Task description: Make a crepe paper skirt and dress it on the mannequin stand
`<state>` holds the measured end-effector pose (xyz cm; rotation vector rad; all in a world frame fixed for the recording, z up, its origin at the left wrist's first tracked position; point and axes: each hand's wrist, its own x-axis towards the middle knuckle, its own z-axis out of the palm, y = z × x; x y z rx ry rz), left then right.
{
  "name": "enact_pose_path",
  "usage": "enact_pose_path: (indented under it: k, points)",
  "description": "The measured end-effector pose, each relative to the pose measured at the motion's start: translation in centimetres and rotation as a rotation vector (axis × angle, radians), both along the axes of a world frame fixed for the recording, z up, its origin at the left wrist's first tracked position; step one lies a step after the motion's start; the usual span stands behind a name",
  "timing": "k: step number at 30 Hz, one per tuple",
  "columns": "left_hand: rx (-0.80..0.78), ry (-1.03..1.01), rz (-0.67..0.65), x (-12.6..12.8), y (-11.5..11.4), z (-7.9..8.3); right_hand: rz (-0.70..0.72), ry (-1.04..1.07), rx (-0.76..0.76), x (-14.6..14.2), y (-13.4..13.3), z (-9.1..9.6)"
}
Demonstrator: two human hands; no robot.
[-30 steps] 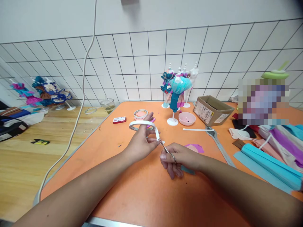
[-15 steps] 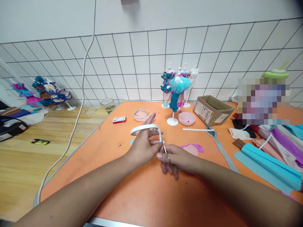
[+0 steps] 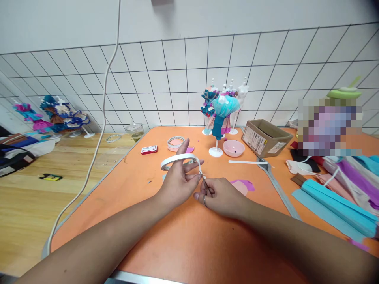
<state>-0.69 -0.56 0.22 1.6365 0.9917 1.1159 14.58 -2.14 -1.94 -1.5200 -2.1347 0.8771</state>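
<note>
The left hand (image 3: 178,180) grasps the white tape roll (image 3: 170,160), the right hand (image 3: 226,197) scissors (image 3: 204,201); keeping the loose strip (image 3: 199,167) taut should help.

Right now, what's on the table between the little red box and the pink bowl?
The head view shows a tape roll, pink and purple scraps, then the teal-dressed figure.
</note>
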Motion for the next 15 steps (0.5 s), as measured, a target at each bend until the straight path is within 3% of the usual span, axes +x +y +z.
enact_pose_path:
  k: [15]
  points:
    - [-0.002, -0.003, -0.007, -0.13, 0.10, 0.26, 0.020, -0.003, 0.007, 0.24, 0.30, -0.66]
